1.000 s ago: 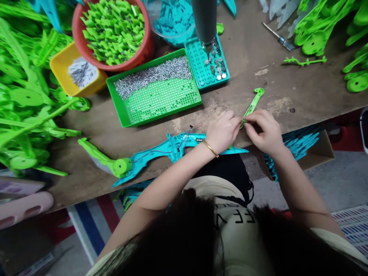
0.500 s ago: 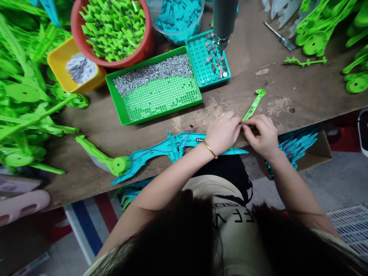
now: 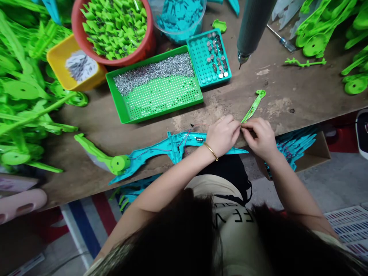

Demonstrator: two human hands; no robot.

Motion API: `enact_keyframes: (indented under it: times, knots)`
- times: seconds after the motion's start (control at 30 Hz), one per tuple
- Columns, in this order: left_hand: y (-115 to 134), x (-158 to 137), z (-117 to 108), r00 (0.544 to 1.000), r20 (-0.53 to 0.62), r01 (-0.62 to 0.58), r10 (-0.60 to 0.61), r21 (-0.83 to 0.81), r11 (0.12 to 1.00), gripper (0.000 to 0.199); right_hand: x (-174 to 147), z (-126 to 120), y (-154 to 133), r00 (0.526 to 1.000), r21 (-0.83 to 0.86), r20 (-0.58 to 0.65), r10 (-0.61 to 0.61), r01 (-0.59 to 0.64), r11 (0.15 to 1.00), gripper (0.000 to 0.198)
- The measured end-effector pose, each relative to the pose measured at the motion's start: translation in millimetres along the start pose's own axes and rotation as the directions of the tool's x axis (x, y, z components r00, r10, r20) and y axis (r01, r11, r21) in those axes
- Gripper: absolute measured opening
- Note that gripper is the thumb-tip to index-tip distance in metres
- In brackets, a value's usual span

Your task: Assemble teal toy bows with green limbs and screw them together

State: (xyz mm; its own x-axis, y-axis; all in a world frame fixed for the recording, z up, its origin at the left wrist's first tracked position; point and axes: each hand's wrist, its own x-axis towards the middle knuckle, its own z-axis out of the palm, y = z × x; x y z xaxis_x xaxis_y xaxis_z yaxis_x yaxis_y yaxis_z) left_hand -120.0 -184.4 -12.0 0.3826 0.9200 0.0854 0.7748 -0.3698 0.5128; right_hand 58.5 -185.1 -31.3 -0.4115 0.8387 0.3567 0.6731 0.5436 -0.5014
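My left hand [image 3: 223, 135] and my right hand [image 3: 260, 138] meet fingertip to fingertip near the table's front edge, both closed in a pinch. Whatever lies between the fingertips is too small to make out. Just beyond them a narrow green plastic part [image 3: 254, 106] lies slanted, its near end reaching the fingertips. Under my left hand and wrist runs a long blue plastic shell [image 3: 152, 150], partly covered. Thin wires and a small metal spring-like piece [image 3: 199, 140] show in it. A green round-ended arm [image 3: 119, 165] joins its left end.
Behind the shell stand a green tray of screws [image 3: 161, 109], a teal tray of small metal discs [image 3: 205, 78], a red tub [image 3: 151, 34] and a yellow box [image 3: 59, 76]. A powered screwdriver [image 3: 253, 30] hangs overhead. Green parts [image 3: 23, 92] pile up left; a screwdriver [image 3: 284, 41] lies far right.
The hanging powered screwdriver has swung to the right, and its bit now shows. My hands stay pinched together in nearly the same spot, beside the green part.
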Motion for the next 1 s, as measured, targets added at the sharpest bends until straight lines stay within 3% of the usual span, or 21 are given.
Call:
enact_keyframes:
  times: [0.47, 0.67, 0.83, 1.0]
  knots:
    - [1.7, 2.8, -0.7, 0.998, 0.019, 0.067, -0.066, -0.072, 0.995, 0.022, 0.4, 2.3, 0.8, 1.000, -0.016, 0.008, 0.027, -0.027, 1.000, 0.008]
    - [2.3, 3.3, -2.3, 0.997, 0.034, 0.070, -0.067, -0.076, 0.995, 0.023, -1.3, 4.6, 0.9, 0.998, -0.104, 0.049, 0.027, -0.022, 0.994, 0.010]
    - [5.6, 0.6, -6.3, 0.996, 0.058, 0.069, -0.069, -0.006, 0.998, 0.024, -4.1, 6.5, -4.7, 0.998, -0.174, 0.030, 0.047, -0.041, 0.984, 0.012]
    - [11.8, -11.1, -7.7, 0.999, 0.001, 0.044, -0.045, 0.144, 0.989, 0.027, -3.7, 6.1, -13.8, 0.993, -0.239, 0.022, 0.117, -0.108, 0.965, 0.016]
